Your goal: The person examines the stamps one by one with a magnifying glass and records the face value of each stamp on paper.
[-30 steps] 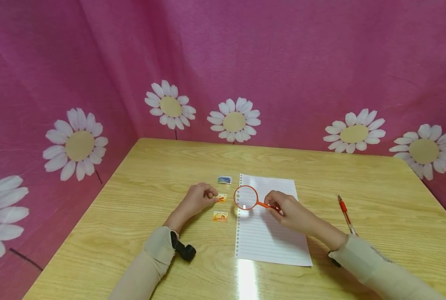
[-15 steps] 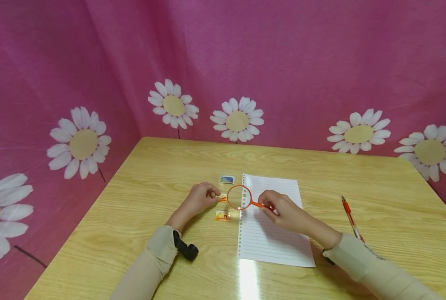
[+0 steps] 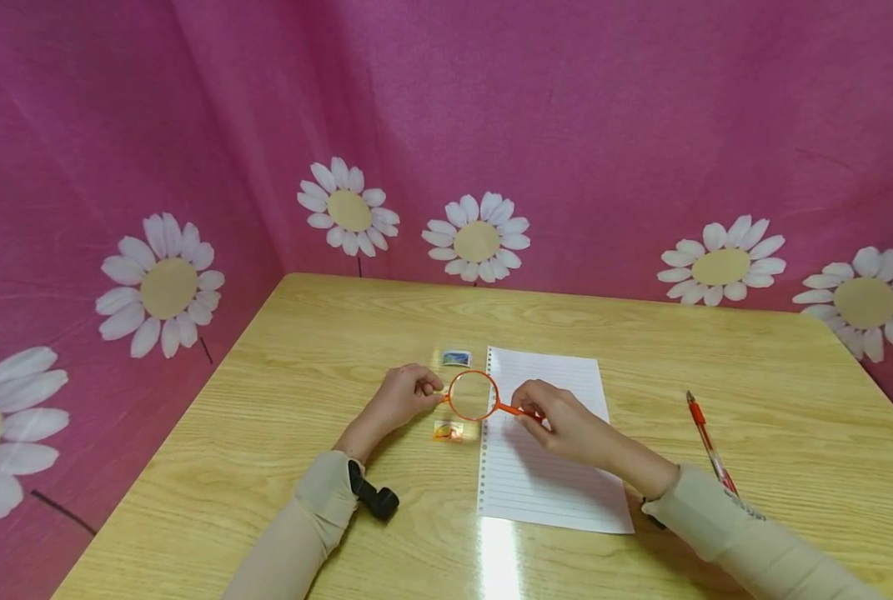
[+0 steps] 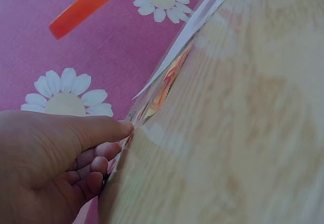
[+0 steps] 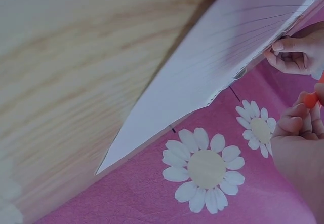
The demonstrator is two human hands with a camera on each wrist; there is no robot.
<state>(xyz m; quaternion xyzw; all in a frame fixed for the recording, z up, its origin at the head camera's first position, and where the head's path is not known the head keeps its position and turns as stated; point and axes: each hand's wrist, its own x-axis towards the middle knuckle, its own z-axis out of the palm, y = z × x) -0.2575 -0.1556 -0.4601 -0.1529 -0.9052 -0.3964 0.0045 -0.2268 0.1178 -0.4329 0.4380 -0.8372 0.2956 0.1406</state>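
Note:
My left hand [image 3: 404, 392] pinches the left edge of an orange-yellow stamp lying on the table. In the left wrist view, the thumb [image 4: 104, 133] meets the edge of an orange-patterned stamp [image 4: 164, 92], while the other fingers curl below. A red-orange magnifying glass [image 3: 499, 405] is held by its handle in my right hand [image 3: 566, 421], its lens over most of the middle stamp. A blue stamp [image 3: 457, 358] lies beyond it and another yellow-orange stamp [image 3: 448, 431] nearer. The right wrist view catches only part of the right hand [image 5: 304, 133] at its edge.
Lined, punched paper [image 3: 559, 483] lies under the right hand. A red pen [image 3: 704, 433] rests to its right. The wooden table [image 3: 228, 467] ends at a pink flowered cloth [image 3: 566, 125] behind and to the left.
The magnifying glass has moved left, from over the paper's edge to over the middle stamp. My left hand stays at that stamp. The view has shifted slightly.

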